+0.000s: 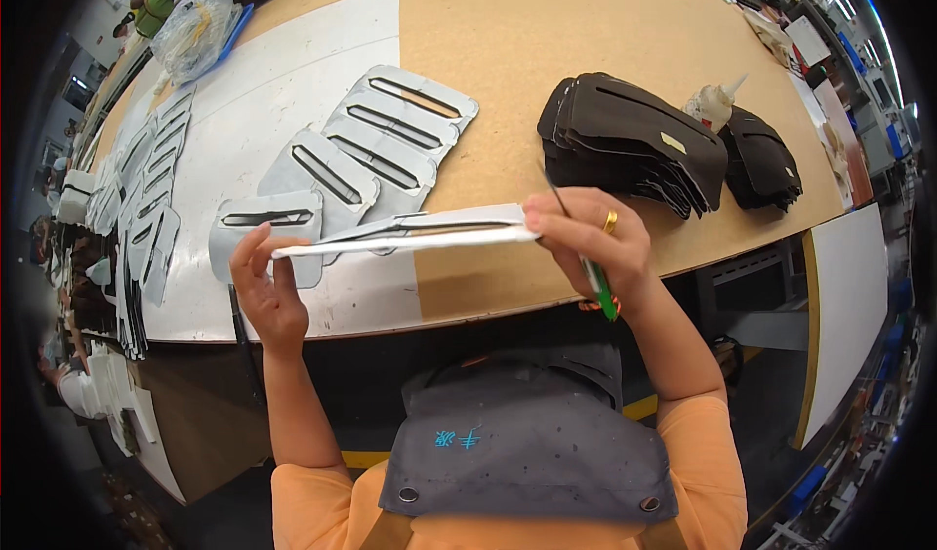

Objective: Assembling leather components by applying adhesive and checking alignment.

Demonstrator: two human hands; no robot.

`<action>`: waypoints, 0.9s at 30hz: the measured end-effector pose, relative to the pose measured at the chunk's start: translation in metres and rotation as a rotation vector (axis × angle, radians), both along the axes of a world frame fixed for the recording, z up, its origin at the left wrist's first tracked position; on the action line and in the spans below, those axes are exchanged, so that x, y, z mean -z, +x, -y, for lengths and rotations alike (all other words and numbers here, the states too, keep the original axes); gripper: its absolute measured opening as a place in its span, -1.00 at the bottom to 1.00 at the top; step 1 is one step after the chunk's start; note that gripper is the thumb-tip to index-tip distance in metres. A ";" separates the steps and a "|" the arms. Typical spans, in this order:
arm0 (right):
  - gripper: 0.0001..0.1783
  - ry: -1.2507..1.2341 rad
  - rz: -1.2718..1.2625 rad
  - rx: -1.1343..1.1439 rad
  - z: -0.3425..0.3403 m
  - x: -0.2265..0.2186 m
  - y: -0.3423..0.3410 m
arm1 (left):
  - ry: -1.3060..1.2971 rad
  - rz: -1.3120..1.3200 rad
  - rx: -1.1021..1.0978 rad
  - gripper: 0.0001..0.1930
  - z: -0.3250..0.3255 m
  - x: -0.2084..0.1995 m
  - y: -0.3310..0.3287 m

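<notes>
Level above the table's front edge, I hold a light grey slotted panel (420,242), seen nearly edge-on with its slot facing up. My left hand (268,291) is closed on the panel's left end between thumb and fingers. The right end is pinched by my right hand (597,238), which wears a gold ring. That same hand also grips a slim tool with a green handle (598,282); its thin dark tip points up and away. Its exact kind is unclear. Beyond the panel, several similar grey slotted panels (390,121) lie overlapping in a fan.
Right of the fan stand a stack of dark brown slotted pieces (634,125), a smaller dark stack (763,160) and a nozzle bottle (712,106). More grey panels (161,174) line the left side. A clear plastic bag (198,38) sits in a blue tray at the far left.
</notes>
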State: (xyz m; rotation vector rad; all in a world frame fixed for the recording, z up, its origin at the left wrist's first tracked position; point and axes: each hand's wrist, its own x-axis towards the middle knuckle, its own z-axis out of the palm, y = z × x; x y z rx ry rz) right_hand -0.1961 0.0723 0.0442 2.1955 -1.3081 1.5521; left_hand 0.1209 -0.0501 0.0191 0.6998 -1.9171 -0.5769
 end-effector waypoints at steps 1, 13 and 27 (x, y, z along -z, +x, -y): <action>-0.69 0.089 -0.102 0.002 -0.011 0.004 -0.001 | 0.057 -0.018 -0.014 -0.66 -0.006 -0.001 -0.001; -0.76 0.741 0.229 -0.109 -0.046 0.024 0.008 | -0.018 0.536 0.390 -0.78 -0.076 0.011 -0.078; -0.70 1.099 0.974 -0.124 -0.019 0.045 0.019 | 0.031 0.596 0.396 -0.74 -0.068 0.024 -0.087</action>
